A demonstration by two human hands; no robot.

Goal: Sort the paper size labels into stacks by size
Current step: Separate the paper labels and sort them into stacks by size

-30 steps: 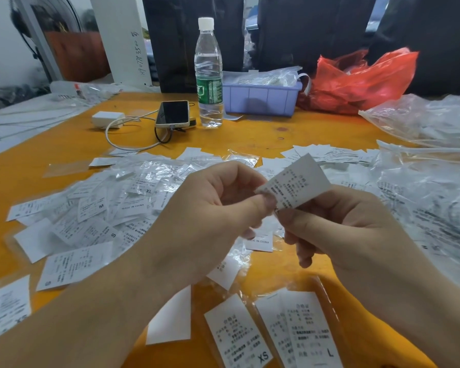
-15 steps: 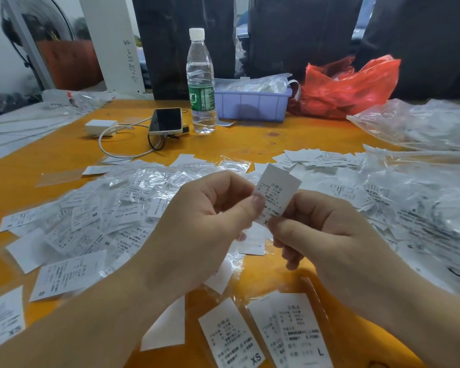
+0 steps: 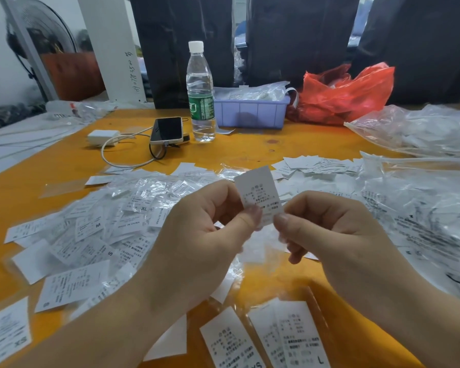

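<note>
One white paper size label point(image 3: 258, 192) stands nearly upright in the air, pinched at its lower end between my left hand point(image 3: 205, 235) and my right hand point(image 3: 327, 229). Its size letter is hidden by my thumbs. A wide heap of mixed labels in clear sleeves point(image 3: 96, 229) covers the table to the left, with XL, M and S showing. Below my hands lie an XS label point(image 3: 231, 341) and an L stack point(image 3: 298, 338). Another XS label point(image 3: 6, 333) sits at the lower left edge.
The orange table point(image 3: 250, 150) carries a water bottle point(image 3: 201, 94), a phone point(image 3: 167, 130) with a white charger point(image 3: 102, 136), a purple tray point(image 3: 250, 112), a red plastic bag point(image 3: 343, 94), clear bags of labels point(image 3: 422, 208) on the right and a smaller label pile point(image 3: 316, 164).
The label has turned from slanting right to nearly upright between my fingers. My hands stayed close together at the same place; the view tilted down slightly.
</note>
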